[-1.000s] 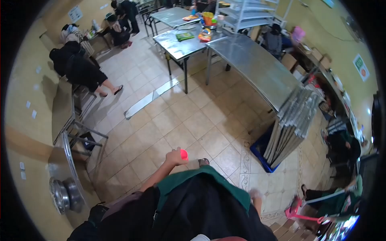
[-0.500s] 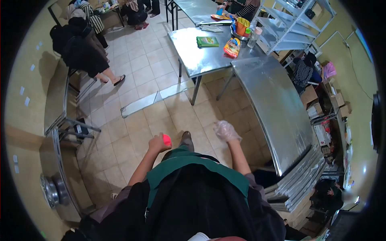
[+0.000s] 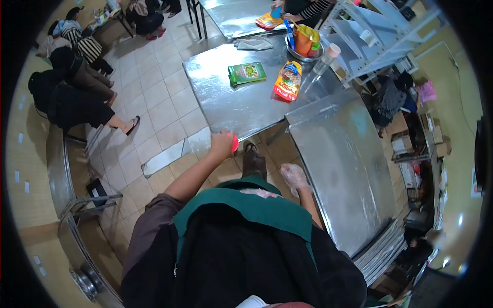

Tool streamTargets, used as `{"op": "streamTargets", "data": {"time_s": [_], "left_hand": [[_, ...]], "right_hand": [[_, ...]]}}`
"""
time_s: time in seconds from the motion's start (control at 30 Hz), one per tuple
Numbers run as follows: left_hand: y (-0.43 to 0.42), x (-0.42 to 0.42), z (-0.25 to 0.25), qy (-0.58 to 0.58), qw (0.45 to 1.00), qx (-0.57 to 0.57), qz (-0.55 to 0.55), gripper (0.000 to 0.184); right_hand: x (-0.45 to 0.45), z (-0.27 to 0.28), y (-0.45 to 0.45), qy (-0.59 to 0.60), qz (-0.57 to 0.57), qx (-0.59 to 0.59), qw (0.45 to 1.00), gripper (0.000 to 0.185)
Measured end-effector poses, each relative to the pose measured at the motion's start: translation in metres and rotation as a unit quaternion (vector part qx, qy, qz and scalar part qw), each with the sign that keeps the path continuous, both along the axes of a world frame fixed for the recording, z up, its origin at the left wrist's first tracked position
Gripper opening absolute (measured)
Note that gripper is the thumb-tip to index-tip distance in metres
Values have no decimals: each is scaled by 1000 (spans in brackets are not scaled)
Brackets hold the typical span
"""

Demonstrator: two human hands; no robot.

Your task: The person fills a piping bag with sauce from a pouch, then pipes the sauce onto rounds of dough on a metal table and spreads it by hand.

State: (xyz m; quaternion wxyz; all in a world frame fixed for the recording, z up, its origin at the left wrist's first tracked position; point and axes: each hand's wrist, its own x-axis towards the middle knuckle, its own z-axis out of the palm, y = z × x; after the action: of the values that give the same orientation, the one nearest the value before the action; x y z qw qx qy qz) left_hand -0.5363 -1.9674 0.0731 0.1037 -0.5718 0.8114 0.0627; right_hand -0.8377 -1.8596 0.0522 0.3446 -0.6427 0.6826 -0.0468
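At the far left, metal vessels point(image 3: 84, 285) are seen by the wall, and above them, in the view, a person in dark clothes point(image 3: 67, 97) is seated with one leg stretched out. A pale strip point(image 3: 164, 157) is laid across the floor tiles. Next, a small red cup point(image 3: 235, 144) is gripped by the left hand point(image 3: 221, 145), its fingers wrapped around it; the cup is held over the floor, near the corner of a steel table point(image 3: 205, 87). On that table a green packet point(image 3: 247, 73) is laid flat, with a grey cloth point(image 3: 254, 43) behind it and a red and yellow pouch point(image 3: 287, 81) to its right. The right hand point(image 3: 294, 177) is covered by a clear plastic glove and its fingers are loosely curled; whether anything is held in it cannot be told. Beyond, a bowl point(image 3: 304, 56) is filled with an orange pack and other items, and a clear bottle point(image 3: 326, 59) is placed beside it. Farther right, the right hand is flanked by a second steel table point(image 3: 344, 159), by whose near end metal trays point(image 3: 380, 251) are stacked.
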Motion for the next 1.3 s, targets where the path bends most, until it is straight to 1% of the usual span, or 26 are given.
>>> {"op": "streamTargets", "data": {"time_s": [0.07, 0.1, 0.17, 0.2, 0.27, 0.33, 0.4, 0.5, 0.6, 0.63, 0.7, 0.73, 0.8, 0.83, 0.87, 0.9, 0.93, 0.97, 1.03, 1.07, 1.17, 1.27, 1.3], "left_hand": [[-50, -18, -13, -37, 999, -21, -6, 75], [-77, -27, -21, -43, 998, -36, 9, 74], [-110, -38, -49, -58, 997, -45, 29, 72], [-130, -43, -68, -51, 997, -29, 48, 68], [-165, -57, -45, 5, 994, 29, 102, 70], [-191, -64, -40, 53, 983, 72, 163, 74], [-215, -67, -47, 97, 964, 98, 229, 80], [-235, -63, -68, 162, 933, 115, 301, 91], [-248, -62, -93, 223, 889, 89, 391, 100], [-250, -61, -78, 295, 840, 148, 430, 100], [-257, -55, -42, 424, 715, 259, 491, 101], [-255, -53, -31, 454, 677, 292, 500, 94], [-245, -52, -14, 509, 592, 355, 515, 81], [-242, -48, -13, 547, 562, 371, 498, 74], [-239, -43, -13, 582, 528, 387, 482, 66], [-234, -40, -13, 617, 488, 402, 468, 58], [-234, -40, 0, 617, 497, 390, 469, 45], [-230, -37, 3, 635, 484, 382, 466, 43], [-228, -32, 12, 673, 461, 357, 454, 39], [-225, -29, 22, 682, 462, 351, 445, 39], [-221, -21, 27, 684, 499, 352, 399, 38], [-214, -23, 16, 698, 561, 293, 336, 37], [-212, -23, 10, 704, 552, 290, 340, 37]], "right_hand": [[-3, -26, -72, -46, 6, -62, 997, 30], [-2, -33, -113, -73, 7, -96, 993, 29], [5, -24, -187, -53, 56, -83, 994, 27], [7, -24, -219, -59, 73, -127, 987, 28], [16, -27, -282, -61, 97, -133, 985, 28], [28, -29, -324, -57, 130, -114, 983, 28], [34, -33, -350, -41, 172, -74, 981, 28], [44, -42, -361, -85, 187, -94, 974, 32], [48, -46, -354, -141, 167, -32, 975, 44], [51, -39, -352, -184, 141, 17, 973, 48], [59, -26, -351, -267, 82, 113, 954, 57], [61, -26, -351, -335, 56, 173, 925, 59], [66, -24, -349, -371, 24, 174, 912, 60], [71, -22, -348, -389, 7, 176, 904, 61], [72, -21, -347, -368, 24, 118, 922, 62], [77, -9, -346, -421, -3, 140, 896, 63], [80, 4, -348, -470, -33, 161, 867, 64], [83, 9, -349, -516, -60, 177, 836, 65], [84, 2, -349, -510, -49, 129, 849, 61], [85, -1, -349, -507, -42, 102, 855, 60], [91, 23, -345, -494, -15, 72, 867, 63], [107, 44, -343, -434, -43, 77, 897, 59], [109, 42, -343, -443, -75, 98, 888, 54]]}}
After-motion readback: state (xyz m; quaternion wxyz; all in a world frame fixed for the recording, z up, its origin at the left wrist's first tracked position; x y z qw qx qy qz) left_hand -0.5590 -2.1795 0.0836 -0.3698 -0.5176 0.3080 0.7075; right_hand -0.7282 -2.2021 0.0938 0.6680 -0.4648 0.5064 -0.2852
